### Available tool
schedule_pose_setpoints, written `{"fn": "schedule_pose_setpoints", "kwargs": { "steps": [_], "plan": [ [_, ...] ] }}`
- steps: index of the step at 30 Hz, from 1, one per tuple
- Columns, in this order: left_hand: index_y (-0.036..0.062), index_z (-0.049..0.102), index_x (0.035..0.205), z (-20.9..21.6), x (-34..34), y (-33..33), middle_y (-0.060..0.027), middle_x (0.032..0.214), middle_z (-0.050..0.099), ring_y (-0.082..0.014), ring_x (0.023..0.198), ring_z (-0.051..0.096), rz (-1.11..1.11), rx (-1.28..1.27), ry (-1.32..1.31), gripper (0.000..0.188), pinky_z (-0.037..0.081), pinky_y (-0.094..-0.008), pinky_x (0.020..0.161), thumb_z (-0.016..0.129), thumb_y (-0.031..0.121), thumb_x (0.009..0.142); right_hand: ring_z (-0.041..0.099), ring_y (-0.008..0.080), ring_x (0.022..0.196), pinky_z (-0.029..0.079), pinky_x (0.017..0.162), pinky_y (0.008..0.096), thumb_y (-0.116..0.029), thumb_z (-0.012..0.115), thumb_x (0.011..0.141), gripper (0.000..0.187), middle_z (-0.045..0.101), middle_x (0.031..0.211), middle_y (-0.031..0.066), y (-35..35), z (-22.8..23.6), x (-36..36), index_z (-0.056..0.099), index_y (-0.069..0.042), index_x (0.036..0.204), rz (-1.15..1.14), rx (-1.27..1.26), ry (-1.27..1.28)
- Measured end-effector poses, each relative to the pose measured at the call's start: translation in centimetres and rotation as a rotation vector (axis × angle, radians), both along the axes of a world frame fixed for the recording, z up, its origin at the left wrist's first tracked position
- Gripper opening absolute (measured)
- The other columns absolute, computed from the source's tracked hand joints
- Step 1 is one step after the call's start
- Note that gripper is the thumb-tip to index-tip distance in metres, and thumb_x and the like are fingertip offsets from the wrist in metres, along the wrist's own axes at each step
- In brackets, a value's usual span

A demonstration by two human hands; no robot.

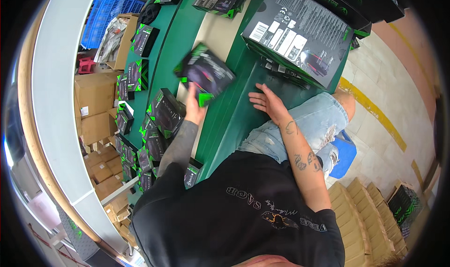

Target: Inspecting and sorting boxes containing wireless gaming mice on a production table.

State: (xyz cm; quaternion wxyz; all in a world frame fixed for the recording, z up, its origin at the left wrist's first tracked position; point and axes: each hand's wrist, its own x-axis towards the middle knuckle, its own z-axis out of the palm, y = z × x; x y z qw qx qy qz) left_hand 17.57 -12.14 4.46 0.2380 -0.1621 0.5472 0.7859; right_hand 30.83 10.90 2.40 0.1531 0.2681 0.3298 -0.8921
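My left hand (194, 105) grips the near edge of a flat black box (208, 75) with green corners, held tilted above the green worktable (213, 140). This box is smeared by motion. To its right my right hand (270, 103) is open, with its fingers stretched out and nothing in them. Just beyond that hand sits a large black carton (300, 30) with white print and a barcode, and more small dark boxes (283, 70) show low beside it. Left of my left forearm, a similar box (165, 112) lies among several others on the table.
More black and green boxes (144, 41) line the table's left side. Beyond the rail are brown cartons (96, 100) and a blue crate (110, 14). Stacked brown cardboard (358, 218) stands at the lower right, near a blue stool (344, 157). A yellow line (375, 112) crosses the tiled floor.
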Motion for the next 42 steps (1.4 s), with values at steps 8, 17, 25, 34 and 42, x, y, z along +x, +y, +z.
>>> {"fn": "schedule_pose_setpoints", "kwargs": {
  "steps": [8,17,25,34,42],
  "plan": [
    [0.0012,0.043,0.116,-6.2,-3.3,4.3,-0.0097,0.106,0.052,-0.0159,0.092,0.052,-0.118,-0.643,0.065,0.048,0.044,-0.0301,0.079,0.058,0.032,0.082,0.055,0.0103,0.081,0.044,0.071,0.0225,-0.035,0.054,0.086,0.040,0.060,0.091,0.0041,-0.3,-1.1,0.4,0.055,-0.003,0.110,0.146,0.314,-0.076],
    [0.0037,0.048,0.111,-7.9,-20.0,18.2,-0.0117,0.111,0.053,-0.0201,0.096,0.055,-0.002,-0.108,-0.046,0.052,0.044,-0.0353,0.085,0.055,0.047,0.083,0.054,0.0095,0.074,0.044,0.067,0.0221,-0.027,0.055,0.085,0.032,0.060,0.083,0.0027,-0.8,-1.6,0.5,0.057,-0.001,0.104,0.154,0.378,-0.080],
    [0.0108,0.054,0.104,-5.4,-14.1,12.3,-0.0026,0.101,0.059,-0.0140,0.091,0.056,-0.072,0.013,0.060,0.028,0.046,-0.0299,0.079,0.058,0.029,0.082,0.056,0.0103,0.078,0.045,0.070,0.0222,-0.028,0.054,0.085,0.035,0.061,0.090,0.0053,0.1,-1.3,0.6,0.056,-0.002,0.107,0.149,0.390,-0.101],
    [0.0073,0.054,0.095,-0.8,-1.6,-1.1,-0.0110,0.123,0.048,-0.0207,0.109,0.050,-0.288,0.142,0.471,0.020,0.040,-0.0361,0.094,0.044,-0.004,0.083,0.058,0.0175,0.096,0.049,0.078,0.0303,-0.039,0.058,0.083,0.062,0.057,0.109,0.0115,0.7,3.2,0.0,0.034,-0.005,0.129,0.125,-0.610,0.100],
    [0.0027,0.063,0.086,1.5,0.7,3.8,-0.0139,0.102,0.063,-0.0179,0.093,0.057,-0.284,-0.207,0.424,0.029,0.043,-0.0272,0.084,0.036,-0.005,0.077,0.055,0.0182,0.099,0.047,0.083,0.0329,-0.029,0.055,0.083,0.045,0.053,0.113,0.0116,-0.8,0.6,0.6,0.042,-0.004,0.119,-0.077,-0.236,0.125]
  ]
}}
